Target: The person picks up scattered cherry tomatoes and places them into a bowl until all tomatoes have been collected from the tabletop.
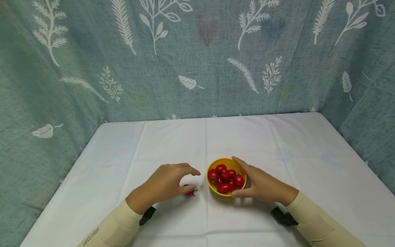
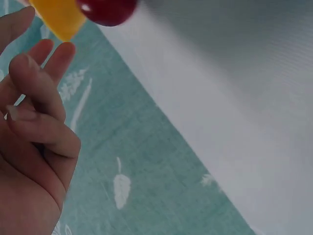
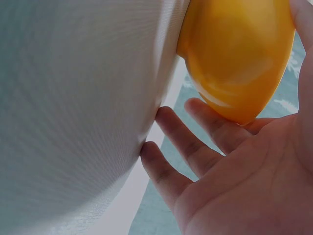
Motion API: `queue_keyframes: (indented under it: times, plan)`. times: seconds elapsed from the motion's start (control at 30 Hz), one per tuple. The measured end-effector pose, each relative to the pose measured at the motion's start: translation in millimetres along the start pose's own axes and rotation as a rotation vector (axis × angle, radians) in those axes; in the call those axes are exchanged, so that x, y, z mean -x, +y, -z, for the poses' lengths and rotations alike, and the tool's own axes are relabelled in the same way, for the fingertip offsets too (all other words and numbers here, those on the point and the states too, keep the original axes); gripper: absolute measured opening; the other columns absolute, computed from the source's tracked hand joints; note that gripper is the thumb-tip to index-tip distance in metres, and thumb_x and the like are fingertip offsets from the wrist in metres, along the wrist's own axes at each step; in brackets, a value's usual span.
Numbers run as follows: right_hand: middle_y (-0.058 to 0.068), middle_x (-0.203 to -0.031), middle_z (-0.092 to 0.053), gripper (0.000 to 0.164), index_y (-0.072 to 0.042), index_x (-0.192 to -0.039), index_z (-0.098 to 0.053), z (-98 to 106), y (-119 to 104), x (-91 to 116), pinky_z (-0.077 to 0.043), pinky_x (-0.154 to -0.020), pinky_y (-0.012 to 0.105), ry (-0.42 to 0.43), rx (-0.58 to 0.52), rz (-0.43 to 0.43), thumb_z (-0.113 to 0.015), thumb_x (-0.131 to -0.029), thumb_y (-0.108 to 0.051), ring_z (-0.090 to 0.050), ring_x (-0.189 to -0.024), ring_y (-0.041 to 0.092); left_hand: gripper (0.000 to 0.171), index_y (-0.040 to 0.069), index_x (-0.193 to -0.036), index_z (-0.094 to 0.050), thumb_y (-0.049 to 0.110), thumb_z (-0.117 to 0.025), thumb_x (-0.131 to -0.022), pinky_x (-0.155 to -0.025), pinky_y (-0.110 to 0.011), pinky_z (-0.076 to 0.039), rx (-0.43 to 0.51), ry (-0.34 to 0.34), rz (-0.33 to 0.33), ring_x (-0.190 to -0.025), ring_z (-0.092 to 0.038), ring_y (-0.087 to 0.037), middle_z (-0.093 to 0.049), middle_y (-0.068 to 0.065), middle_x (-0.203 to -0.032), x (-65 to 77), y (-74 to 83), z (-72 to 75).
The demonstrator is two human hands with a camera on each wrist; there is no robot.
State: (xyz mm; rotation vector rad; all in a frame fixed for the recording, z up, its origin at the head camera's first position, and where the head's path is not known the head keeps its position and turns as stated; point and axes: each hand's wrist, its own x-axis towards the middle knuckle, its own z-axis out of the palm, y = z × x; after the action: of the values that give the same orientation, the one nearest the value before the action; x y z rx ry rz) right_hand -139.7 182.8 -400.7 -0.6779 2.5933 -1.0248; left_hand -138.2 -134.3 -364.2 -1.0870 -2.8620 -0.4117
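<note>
In the head view a yellow bowl (image 1: 232,164) stands on the white cloth, holding several cherry tomatoes (image 1: 224,175). My right hand (image 1: 263,181) grips the bowl from its right side, thumb at the near rim and index finger at the far rim. The right wrist view has the bowl's outer wall (image 3: 234,54) between thumb and fingers. To the left of the bowl, my left hand (image 1: 166,181) hovers with thumb and fingers apart. A loose cherry tomato (image 1: 190,192) lies by its thumb, partly hidden. In the left wrist view this tomato (image 2: 108,9) appears beyond the fingers.
The white cloth (image 1: 172,144) covers the table, with creases running across it. A green-blue curtain (image 1: 210,75) with white leaf prints hangs behind and along both sides. Black straps (image 1: 147,215) sit at both wrists, over beige sleeves.
</note>
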Motion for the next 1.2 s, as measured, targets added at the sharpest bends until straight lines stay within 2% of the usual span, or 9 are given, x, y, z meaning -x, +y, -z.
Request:
queue_keyframes:
  times: [0.17, 0.33, 0.8, 1.2]
  plan:
    - [0.013, -0.158, -0.039, 0.114, -0.013, -0.160, -0.019, 0.1, -0.1, 0.3, -0.034, -0.115, 0.055, -0.002, 0.006, 0.000, -0.079, -0.076, -0.061, -0.041, -0.145, 0.034, 0.033, 0.026, -0.115, -0.073, 0.037, -0.079, -0.084, -0.073, -0.033, -0.054, -0.017, -0.054, 0.028, -0.090, -0.070, -0.009, -0.071, 0.012, -0.109, 14.6, -6.7, -1.3]
    - [0.012, -0.158, -0.040, 0.114, -0.014, -0.160, -0.019, 0.5, 0.9, 0.9, -0.035, -0.115, 0.055, -0.002, 0.007, -0.009, -0.079, -0.076, -0.061, -0.041, -0.144, 0.034, 0.033, 0.028, -0.112, -0.073, 0.036, -0.081, -0.082, -0.070, -0.032, -0.054, -0.028, -0.091, 0.035, -0.086, -0.070, -0.008, -0.070, 0.013, -0.108, 20.4, -9.0, -3.3]
    - [0.010, -0.156, -0.042, 0.112, -0.015, -0.160, -0.019, 0.2, 0.5, -0.1, -0.035, -0.115, 0.055, -0.015, -0.012, -0.013, -0.080, -0.076, -0.059, -0.043, -0.143, 0.033, 0.031, 0.027, -0.110, -0.073, 0.033, -0.083, -0.081, -0.073, -0.033, -0.055, -0.019, -0.089, 0.018, -0.090, -0.069, -0.005, -0.070, 0.016, -0.105, 18.6, -15.8, -11.4]
    - [0.011, -0.154, -0.044, 0.113, -0.015, -0.160, -0.019, 0.5, 1.2, 0.4, -0.036, -0.114, 0.055, -0.006, -0.002, -0.002, -0.080, -0.076, -0.059, -0.045, -0.141, 0.033, 0.025, 0.030, -0.104, -0.073, 0.030, -0.083, -0.081, -0.076, -0.035, -0.053, -0.007, -0.095, 0.037, -0.083, -0.063, 0.000, -0.067, 0.020, -0.097, 15.4, -14.7, -10.7]
